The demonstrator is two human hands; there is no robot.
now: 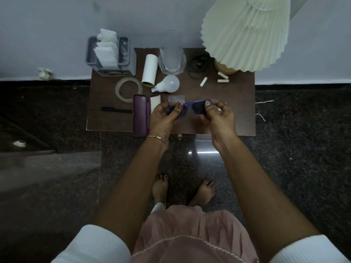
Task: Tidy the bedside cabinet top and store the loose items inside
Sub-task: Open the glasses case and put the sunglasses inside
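Both my hands hold a pair of purple sunglasses (197, 109) above the front of the brown cabinet top (235, 111). My left hand (165, 118) pinches the left end of the frame. My right hand (218, 116) pinches the right end. A purple glasses case (140, 115) lies just left of my left hand. Loose on the top are a white bulb (168, 84), a white tube (150, 70), a tape roll (128, 89), a black pen (116, 110), a black cable (198, 66) and three small white sticks (203, 82).
A grey organiser (109, 56) with white paper stands at the back left. A clear glass jar (171, 60) is at the back middle. A pleated lamp shade (247, 29) overhangs the back right corner. Dark stone floor surrounds the cabinet; my feet (182, 190) stand before it.
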